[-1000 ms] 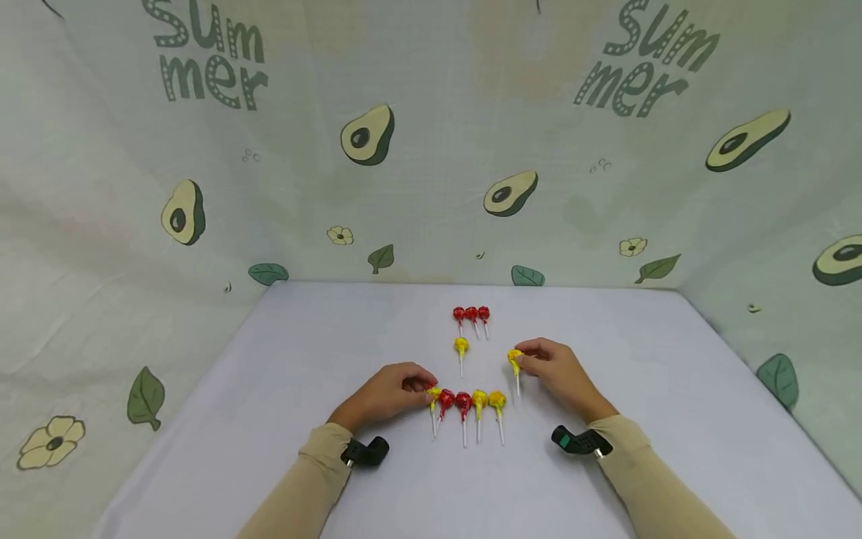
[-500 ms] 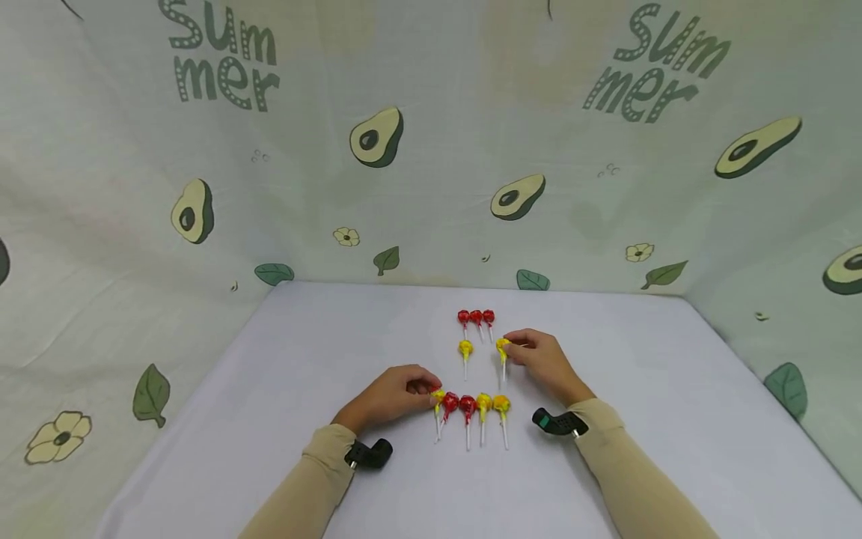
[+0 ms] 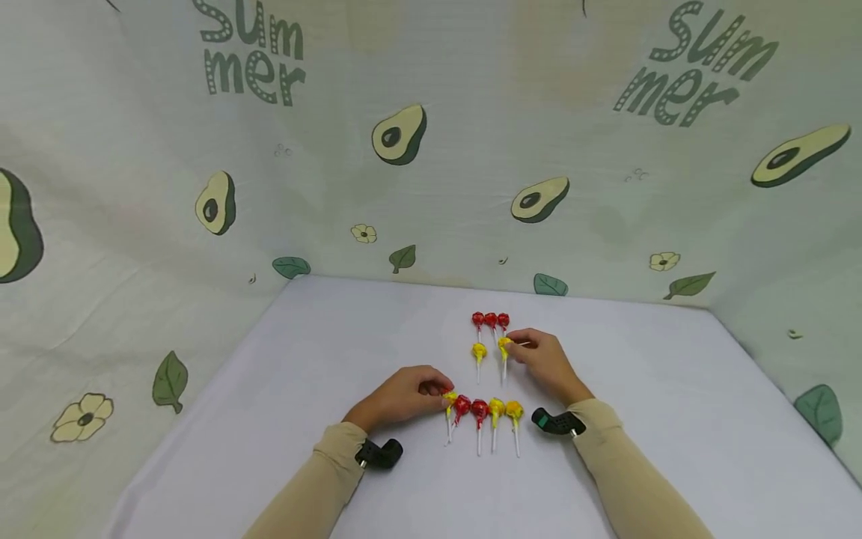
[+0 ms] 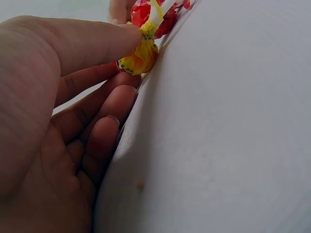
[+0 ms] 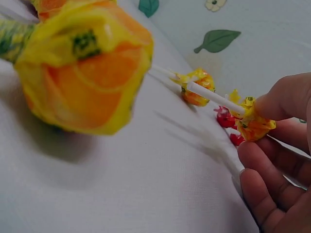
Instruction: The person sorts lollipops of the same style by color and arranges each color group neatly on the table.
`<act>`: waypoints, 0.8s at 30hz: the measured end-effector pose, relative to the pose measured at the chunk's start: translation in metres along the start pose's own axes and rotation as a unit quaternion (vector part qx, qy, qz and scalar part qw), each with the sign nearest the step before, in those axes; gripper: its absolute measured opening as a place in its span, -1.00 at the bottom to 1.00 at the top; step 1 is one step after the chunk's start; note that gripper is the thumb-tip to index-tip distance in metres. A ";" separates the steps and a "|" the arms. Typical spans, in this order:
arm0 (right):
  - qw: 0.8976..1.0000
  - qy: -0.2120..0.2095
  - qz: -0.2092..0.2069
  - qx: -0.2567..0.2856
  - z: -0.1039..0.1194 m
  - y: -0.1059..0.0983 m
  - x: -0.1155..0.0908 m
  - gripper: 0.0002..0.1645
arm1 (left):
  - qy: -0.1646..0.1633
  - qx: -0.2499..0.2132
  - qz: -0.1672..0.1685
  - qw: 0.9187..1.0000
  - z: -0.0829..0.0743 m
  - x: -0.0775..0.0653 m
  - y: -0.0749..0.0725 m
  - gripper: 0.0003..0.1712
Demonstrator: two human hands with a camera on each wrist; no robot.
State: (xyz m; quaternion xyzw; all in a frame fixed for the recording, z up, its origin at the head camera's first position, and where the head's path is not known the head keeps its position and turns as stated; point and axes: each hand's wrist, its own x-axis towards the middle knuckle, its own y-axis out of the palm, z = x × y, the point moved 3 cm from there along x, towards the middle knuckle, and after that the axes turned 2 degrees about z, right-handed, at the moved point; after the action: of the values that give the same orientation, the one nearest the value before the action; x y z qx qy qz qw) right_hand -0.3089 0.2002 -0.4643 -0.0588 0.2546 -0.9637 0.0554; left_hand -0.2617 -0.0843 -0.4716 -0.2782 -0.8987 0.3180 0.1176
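Note:
In the head view my right hand [image 3: 545, 363] pinches a yellow lollipop [image 5: 255, 124] by its wrapped head, with the stick pointing toward me. It is just right of another yellow lollipop [image 3: 479, 350] and below the rightmost of three red lollipops [image 3: 491, 320]. My left hand [image 3: 407, 393] pinches the yellow lollipop [image 4: 141, 58] at the left end of the nearer row between thumb and fingers. To its right in that row lie two red lollipops [image 3: 480, 408] and two yellow lollipops [image 3: 496, 406], sticks toward me.
All the lollipops are on a white-covered table [image 3: 337, 329]. A pale cloth backdrop [image 3: 465, 112] with avocado and leaf prints rises behind it. Black wrist cameras [image 3: 380, 454] are strapped over both beige sleeves [image 3: 303, 479].
My right hand has carried its yellow lollipop leftward, close to the other yellow one in the upper group. My left hand keeps its place on the near row. The head view has shifted slightly.

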 end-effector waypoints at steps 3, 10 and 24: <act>0.999 -0.012 -0.013 -0.031 0.000 0.000 0.001 -0.60 | 0.004 0.001 -0.001 1.000 -0.002 0.002 -0.001 -0.76; 0.999 -0.017 -0.014 -0.044 0.002 0.007 0.003 -0.61 | -0.005 0.006 -0.004 1.000 0.002 0.001 -0.002 -0.75; 0.998 -0.016 -0.018 -0.064 0.001 0.010 0.002 -0.66 | 0.007 0.009 -0.001 1.000 0.001 0.002 0.001 -0.75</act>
State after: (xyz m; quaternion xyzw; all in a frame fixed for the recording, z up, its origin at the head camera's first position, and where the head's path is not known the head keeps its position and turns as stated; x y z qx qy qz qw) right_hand -0.3096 0.1913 -0.4683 -0.0820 0.3141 -0.9451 0.0378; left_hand -0.2636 -0.0829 -0.4734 -0.2785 -0.8951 0.3242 0.1268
